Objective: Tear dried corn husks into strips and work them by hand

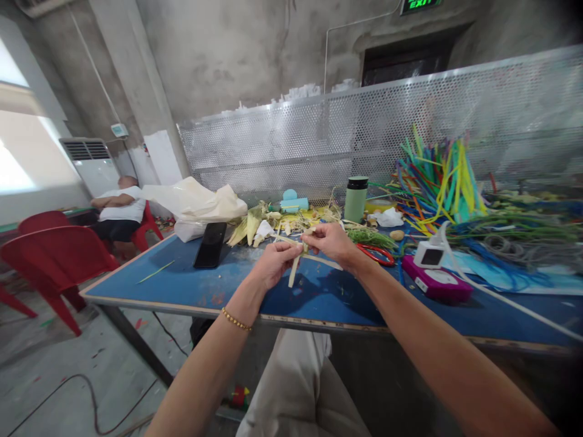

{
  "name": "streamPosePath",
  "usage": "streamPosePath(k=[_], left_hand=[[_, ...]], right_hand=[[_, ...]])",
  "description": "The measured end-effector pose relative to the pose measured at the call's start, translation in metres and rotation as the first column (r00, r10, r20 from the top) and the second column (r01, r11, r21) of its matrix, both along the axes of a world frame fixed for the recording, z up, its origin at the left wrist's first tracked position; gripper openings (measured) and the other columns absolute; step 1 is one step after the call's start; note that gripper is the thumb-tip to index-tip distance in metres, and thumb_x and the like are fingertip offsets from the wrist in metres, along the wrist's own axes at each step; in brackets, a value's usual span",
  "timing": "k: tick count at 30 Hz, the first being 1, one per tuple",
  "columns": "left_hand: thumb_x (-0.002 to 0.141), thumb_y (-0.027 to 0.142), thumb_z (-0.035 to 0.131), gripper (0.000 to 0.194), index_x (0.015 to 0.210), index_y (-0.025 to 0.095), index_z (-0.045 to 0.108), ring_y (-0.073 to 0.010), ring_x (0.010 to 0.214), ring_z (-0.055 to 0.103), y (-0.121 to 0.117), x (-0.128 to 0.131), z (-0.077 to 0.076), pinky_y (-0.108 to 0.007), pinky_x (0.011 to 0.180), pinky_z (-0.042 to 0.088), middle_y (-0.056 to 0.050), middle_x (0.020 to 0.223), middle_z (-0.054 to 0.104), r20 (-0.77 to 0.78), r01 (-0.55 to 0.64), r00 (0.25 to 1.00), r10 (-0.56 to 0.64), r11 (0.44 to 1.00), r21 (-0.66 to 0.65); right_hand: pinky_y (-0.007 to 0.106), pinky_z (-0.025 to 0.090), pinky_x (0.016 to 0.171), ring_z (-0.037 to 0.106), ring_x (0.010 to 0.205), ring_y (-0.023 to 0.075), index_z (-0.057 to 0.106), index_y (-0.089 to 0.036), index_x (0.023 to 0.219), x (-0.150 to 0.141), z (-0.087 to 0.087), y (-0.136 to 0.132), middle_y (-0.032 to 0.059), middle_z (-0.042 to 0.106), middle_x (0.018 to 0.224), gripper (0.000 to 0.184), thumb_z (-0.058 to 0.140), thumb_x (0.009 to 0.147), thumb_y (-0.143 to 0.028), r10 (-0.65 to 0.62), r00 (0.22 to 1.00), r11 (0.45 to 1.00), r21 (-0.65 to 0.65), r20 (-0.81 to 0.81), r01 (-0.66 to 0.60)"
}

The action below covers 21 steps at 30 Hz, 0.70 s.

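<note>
Both my hands meet over the front middle of the blue table (pixel 182 288). Pale, flat plant-like strips (pixel 294 273) cross between my fingertips, with ends sticking out below, to the upper left and to the right. My left hand (pixel 276 262) pinches them from the left, thumb and forefinger closed. My right hand (pixel 334 243) grips the crossing from the right, its fingers curled together. Exactly how the strips interlace is too small to make out. Dried pale husks (pixel 252 223) lie just behind my hands. Red-handled scissors (pixel 376 255) rest by my right wrist.
A black phone (pixel 210 245) and a white plastic bag (pixel 200 203) are left. Behind stand a green bottle (pixel 356 200) and a bundle of coloured strips (pixel 455 182). To the right, a white charger (pixel 428 254) tops a magenta box (pixel 437 282). A person (pixel 121 209) sits far left.
</note>
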State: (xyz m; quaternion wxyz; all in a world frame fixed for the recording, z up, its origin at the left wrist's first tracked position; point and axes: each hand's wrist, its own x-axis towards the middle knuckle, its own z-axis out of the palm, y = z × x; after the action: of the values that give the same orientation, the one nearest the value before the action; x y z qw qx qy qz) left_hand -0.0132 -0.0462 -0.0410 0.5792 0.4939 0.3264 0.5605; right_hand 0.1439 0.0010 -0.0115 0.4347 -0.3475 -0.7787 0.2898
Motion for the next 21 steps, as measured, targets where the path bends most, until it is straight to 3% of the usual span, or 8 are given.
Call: streamPosePath(k=[4, 7, 9, 11, 13, 15, 18, 21], left_hand=[[0.055, 0.038, 0.083, 0.035, 0.060, 0.011, 0.062, -0.0076, 0.050, 0.046, 0.001, -0.001, -0.002, -0.023, 0.051, 0.033, 0.000, 0.054, 0.054, -0.072, -0.006, 0.997, 0.009, 0.999, 0.036], [0.057, 0.039, 0.081, 0.033, 0.061, 0.011, 0.064, -0.0074, 0.051, 0.044, 0.003, -0.002, -0.005, -0.023, 0.052, 0.033, 0.000, 0.055, 0.053, -0.122, -0.006, 0.992, 0.015, 0.997, 0.071], [0.059, 0.040, 0.080, 0.033, 0.063, 0.011, 0.066, -0.0073, 0.052, 0.043, 0.004, -0.003, -0.007, -0.023, 0.052, 0.032, 0.000, 0.056, 0.052, -0.160, -0.006, 0.987, 0.019, 0.997, 0.080], [0.060, 0.040, 0.079, 0.032, 0.064, 0.010, 0.068, -0.0072, 0.053, 0.042, 0.006, -0.003, -0.009, -0.023, 0.052, 0.031, 0.000, 0.056, 0.052, -0.212, -0.026, 0.976, 0.047, 0.994, 0.104], [0.060, 0.040, 0.079, 0.032, 0.063, 0.010, 0.069, -0.0074, 0.054, 0.041, 0.007, -0.002, -0.011, -0.023, 0.054, 0.031, 0.000, 0.056, 0.053, -0.268, -0.058, 0.959, 0.096, 0.988, 0.145], [0.059, 0.039, 0.079, 0.031, 0.061, 0.009, 0.069, -0.0080, 0.056, 0.042, 0.008, -0.002, -0.011, -0.024, 0.055, 0.032, -0.001, 0.057, 0.054, -0.313, -0.084, 0.940, 0.137, 0.980, 0.178], [0.057, 0.038, 0.080, 0.032, 0.063, 0.009, 0.070, -0.0093, 0.058, 0.045, 0.007, -0.001, -0.012, -0.024, 0.057, 0.034, -0.002, 0.058, 0.056, -0.333, -0.081, 0.932, 0.143, 0.978, 0.191], [0.056, 0.040, 0.080, 0.034, 0.066, 0.009, 0.070, -0.0088, 0.058, 0.045, 0.005, -0.001, -0.011, -0.023, 0.056, 0.035, -0.001, 0.059, 0.056, -0.311, -0.033, 0.947, 0.081, 0.987, 0.157]], right_hand=[[0.023, 0.040, 0.045, 0.051, 0.044, 0.0110, 0.064, -0.014, 0.071, 0.001, -0.001, 0.002, -0.0001, 0.058, 0.053, 0.019, 0.060, 0.074, -0.032, -0.024, 0.999, 0.999, -0.044, -0.036, 0.023], [0.025, 0.043, 0.049, 0.053, 0.048, 0.0129, 0.065, -0.014, 0.078, 0.005, -0.001, 0.008, 0.0017, 0.060, 0.057, 0.017, 0.057, 0.077, -0.029, -0.142, 0.990, 0.989, 0.049, 0.018, 0.141], [0.028, 0.046, 0.059, 0.057, 0.058, 0.0156, 0.066, -0.014, 0.090, 0.008, 0.001, 0.011, 0.0054, 0.065, 0.069, 0.019, 0.057, 0.077, -0.025, -0.312, 0.950, 0.929, 0.219, 0.024, 0.300], [0.032, 0.046, 0.071, 0.059, 0.073, 0.0188, 0.065, -0.013, 0.099, 0.011, 0.004, 0.010, 0.0106, 0.067, 0.087, 0.025, 0.058, 0.077, -0.023, -0.431, 0.902, 0.815, 0.417, -0.027, 0.402], [0.033, 0.044, 0.078, 0.059, 0.081, 0.0204, 0.067, -0.014, 0.093, 0.011, 0.007, 0.007, 0.0121, 0.066, 0.093, 0.019, 0.056, 0.081, -0.024, -0.404, 0.915, 0.761, 0.547, -0.023, 0.349], [0.030, 0.042, 0.075, 0.058, 0.078, 0.0188, 0.069, -0.016, 0.078, 0.008, 0.007, 0.002, 0.0086, 0.067, 0.082, 0.019, 0.056, 0.083, -0.029, -0.273, 0.958, 0.814, 0.553, 0.092, 0.178], [0.026, 0.039, 0.065, 0.055, 0.066, 0.0146, 0.069, -0.017, 0.068, 0.001, 0.005, -0.004, 0.0034, 0.066, 0.069, 0.018, 0.062, 0.077, -0.031, -0.077, 0.960, 0.900, 0.433, 0.268, -0.049], [0.023, 0.036, 0.058, 0.052, 0.061, 0.0118, 0.069, -0.015, 0.066, -0.002, 0.004, -0.007, 0.0014, 0.063, 0.065, 0.012, 0.061, 0.072, -0.023, -0.004, 0.957, 0.941, 0.325, 0.289, -0.095]])
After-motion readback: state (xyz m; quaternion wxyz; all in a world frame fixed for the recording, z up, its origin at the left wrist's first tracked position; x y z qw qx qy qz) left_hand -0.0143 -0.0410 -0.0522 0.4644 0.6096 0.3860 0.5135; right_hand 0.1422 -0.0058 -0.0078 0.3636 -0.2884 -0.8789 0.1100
